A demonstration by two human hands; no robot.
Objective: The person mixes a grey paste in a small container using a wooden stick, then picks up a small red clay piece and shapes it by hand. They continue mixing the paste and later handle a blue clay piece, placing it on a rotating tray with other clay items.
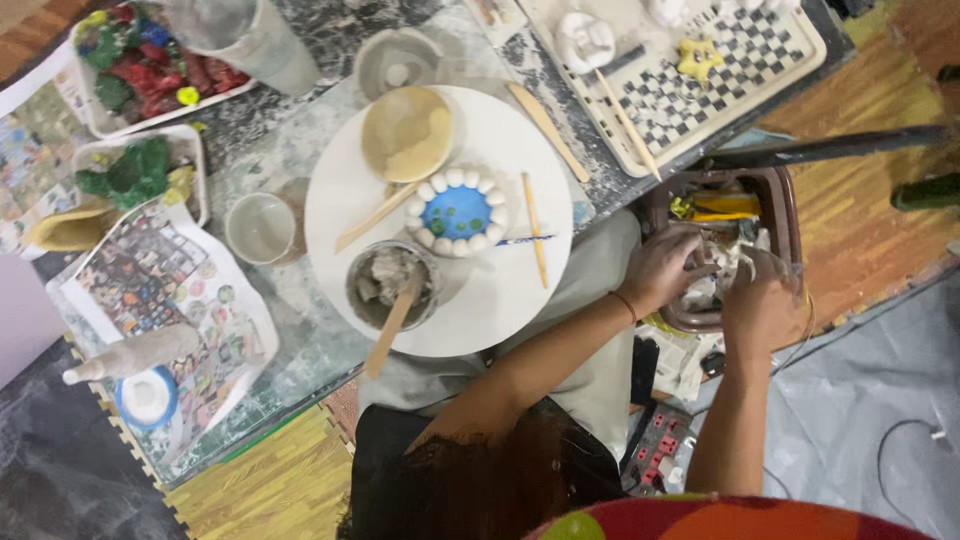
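Observation:
Both my hands are in a brown plastic bin [785,200] that stands beside the table on the right. My left hand [662,270], with a thin bracelet at the wrist, curls its fingers onto a clear plastic bag [722,268] of white material inside the bin. My right hand [762,305] grips the same crumpled bag from the near side. Yellow packets [722,207] lie deeper in the bin.
On the table are a white round board [500,300] with a tan bowl [407,133], a blue disc ringed with white balls [457,211], a grey cup with a wooden stick [388,285] and a checkered tray [700,90]. A power strip [660,450] lies on the floor.

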